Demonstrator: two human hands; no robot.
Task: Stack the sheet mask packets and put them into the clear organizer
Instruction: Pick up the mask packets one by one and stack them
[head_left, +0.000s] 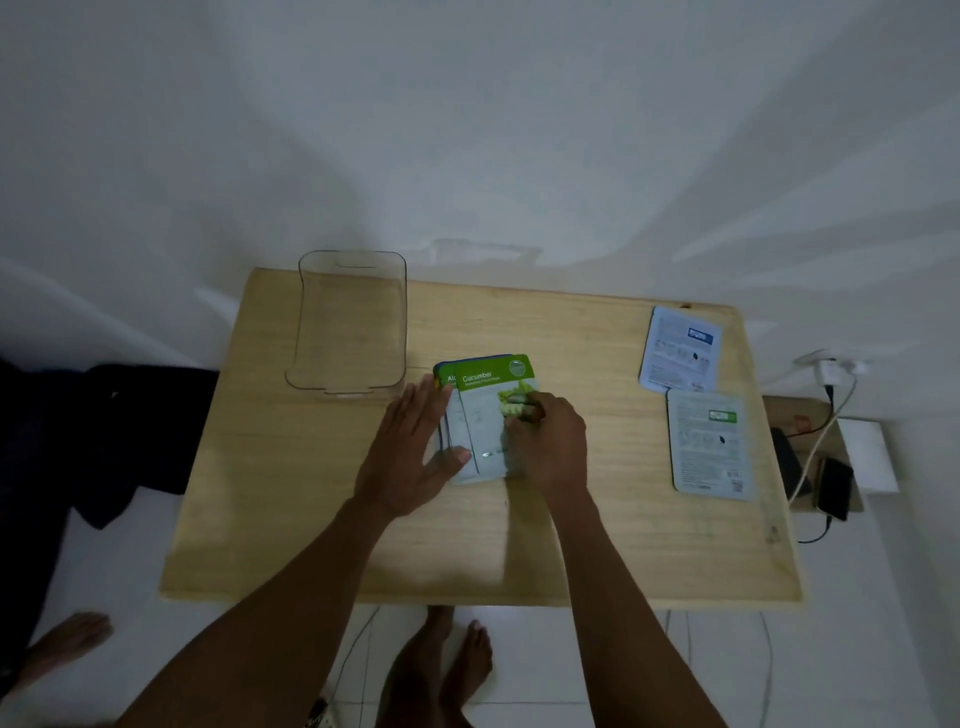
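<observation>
A stack of sheet mask packets (485, 415) lies in the middle of the wooden table (311, 519), with a green Cucumber packet on top. My left hand (410, 457) lies flat and open against the stack's left edge. My right hand (545, 447) presses down on the stack's right side, fingers curled on the top packet. Two more packets lie face down at the right: one with a blue label (680, 349), one with a green label (710, 446). The clear organizer (349, 322) stands empty at the table's back left.
A phone (835, 488) on a charging cable and a dark device (789, 462) rest on a low shelf right of the table. A plug adapter (831, 370) sits on the wall. Dark cloth (104, 431) lies to the left. Bare feet (441, 670) stand below the table's front edge.
</observation>
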